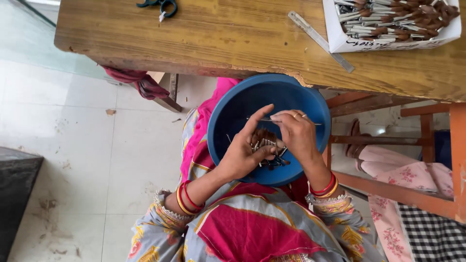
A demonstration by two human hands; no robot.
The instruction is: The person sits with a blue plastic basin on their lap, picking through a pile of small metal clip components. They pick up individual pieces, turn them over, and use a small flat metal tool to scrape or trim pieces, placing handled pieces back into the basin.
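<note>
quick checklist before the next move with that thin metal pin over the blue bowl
1. Thin metal pin pinched by right hand: ok.
2. Left hand holds a bunch of small parts: ok.
3. Blue bowl sits on the lap under both hands: ok.
4. Pin's left tip seated in a part: cannot tell.
5. White box of finished pieces on the wooden table: ok.

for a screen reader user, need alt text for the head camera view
A person's left hand and right hand hold a thin metal rod over a blue bowl of small metal parts on their lap, beside a wooden table.
</note>
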